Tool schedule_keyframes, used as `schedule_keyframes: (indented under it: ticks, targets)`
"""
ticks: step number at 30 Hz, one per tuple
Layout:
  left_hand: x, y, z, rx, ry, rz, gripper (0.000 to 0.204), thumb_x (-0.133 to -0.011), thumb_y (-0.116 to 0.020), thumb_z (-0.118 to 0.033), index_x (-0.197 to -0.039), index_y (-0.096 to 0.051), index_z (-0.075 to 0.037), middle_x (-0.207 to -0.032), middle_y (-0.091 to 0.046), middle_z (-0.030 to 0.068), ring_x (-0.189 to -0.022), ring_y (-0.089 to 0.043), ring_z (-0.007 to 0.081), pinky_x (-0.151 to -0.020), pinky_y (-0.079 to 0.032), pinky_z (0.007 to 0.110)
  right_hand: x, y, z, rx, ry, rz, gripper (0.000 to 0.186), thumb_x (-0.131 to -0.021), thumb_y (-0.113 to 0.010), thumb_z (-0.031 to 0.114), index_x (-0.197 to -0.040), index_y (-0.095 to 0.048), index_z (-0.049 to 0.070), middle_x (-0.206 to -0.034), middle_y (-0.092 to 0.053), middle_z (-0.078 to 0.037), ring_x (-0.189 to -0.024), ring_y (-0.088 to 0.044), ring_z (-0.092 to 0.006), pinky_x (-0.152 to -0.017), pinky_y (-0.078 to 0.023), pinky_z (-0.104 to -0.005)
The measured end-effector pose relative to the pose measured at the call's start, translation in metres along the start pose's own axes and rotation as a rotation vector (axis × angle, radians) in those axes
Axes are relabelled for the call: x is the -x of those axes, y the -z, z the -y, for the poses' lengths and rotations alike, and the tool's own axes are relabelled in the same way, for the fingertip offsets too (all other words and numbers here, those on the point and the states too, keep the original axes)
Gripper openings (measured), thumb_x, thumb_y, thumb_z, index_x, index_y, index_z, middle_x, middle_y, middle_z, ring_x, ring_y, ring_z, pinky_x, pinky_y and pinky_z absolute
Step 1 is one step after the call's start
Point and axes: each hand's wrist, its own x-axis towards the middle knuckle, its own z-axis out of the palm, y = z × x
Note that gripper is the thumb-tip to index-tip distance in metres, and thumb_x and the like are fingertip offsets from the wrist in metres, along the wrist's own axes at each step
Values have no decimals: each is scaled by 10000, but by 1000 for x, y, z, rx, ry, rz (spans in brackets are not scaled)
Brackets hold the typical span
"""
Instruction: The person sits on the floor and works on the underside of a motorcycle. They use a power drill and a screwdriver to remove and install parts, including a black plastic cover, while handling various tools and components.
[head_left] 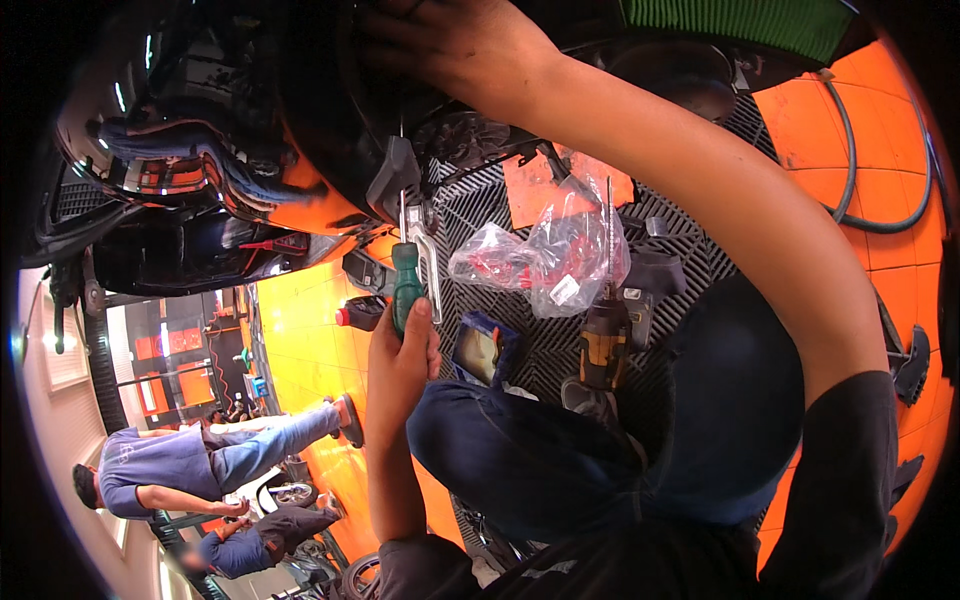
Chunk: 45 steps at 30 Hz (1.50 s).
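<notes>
My left hand (pixel 398 355) is closed around the green handle of a screwdriver (pixel 405 280). Its metal blade points up toward a dark grey plastic part (pixel 392 180) on a black, glossy vehicle (pixel 240 130). From the picture I cannot tell whether the tip touches it. A silver metal lever (pixel 430 270) runs just right of the handle. My right arm reaches across the top, and my right hand (pixel 450 50) lies against the dark bodywork, its fingers stretched out in shadow. Beyond the fingertips, the surface is too dark to make out.
On the black ribbed mat lie a clear plastic bag (pixel 560 265) with red items, a yellow-and-black power drill (pixel 604 345) and a blue box (pixel 484 350). A red-capped bottle (pixel 362 313) stands nearby. A hose (pixel 850 170) curves across orange tiles. Two people (pixel 165 465) are at the left.
</notes>
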Motion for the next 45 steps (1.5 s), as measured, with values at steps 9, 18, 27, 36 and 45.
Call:
schedule_keyframes:
  ticks: [9,18,27,36,45]
  targets:
    - [1,4,3,-76,-28,-11,350,-966,-493,-411,-930,-476,-63,-656,-481,3,-508,-448,71,-442,-339,220,-1,-6,13,65,-100,-27,413,-859,-452,242,-1233,-563,107,-1317,-507,-74,-1283,-389,-243,-1141,-155,-474]
    - [-15,26,25,88,82,189,447,-932,-521,-486,-999,-478,-47,-695,-496,27,-504,-439,97,-446,-348,203,3,-10,-4,189,-10,-229,437,-863,-438,246,-1253,-551,86,-1341,-497,-75,-1334,-347,-236,-1159,-157,-433]
    - [6,-16,3,-945,-338,-361,472,-918,-554,-368,-1075,-455,66,-740,-600,322,-748,-582,502,-632,-446,546,2,-10,7,29,-76,-86,449,-828,-460,257,-1229,-558,79,-1313,-515,-80,-1314,-376,-280,-1147,-189,-451]
    - [-5,14,18,71,-3,130,580,-925,-401,-618,-1003,-490,-50,-656,-529,42,-494,-434,90,-443,-322,232,3,2,-2,-48,-31,-168,410,-803,-472,226,-1149,-598,45,-1227,-572,-86,-1226,-459,-255,-1116,-261,-420]
    - [-8,12,11,396,260,183,769,-894,-309,-711,-887,-520,29,-469,-360,-30,-348,-273,68,-382,-232,215,4,-5,-3,-129,-57,-224,385,-792,-482,219,-1110,-613,43,-1188,-590,-89,-1177,-497,-231,-1099,-291,-393]
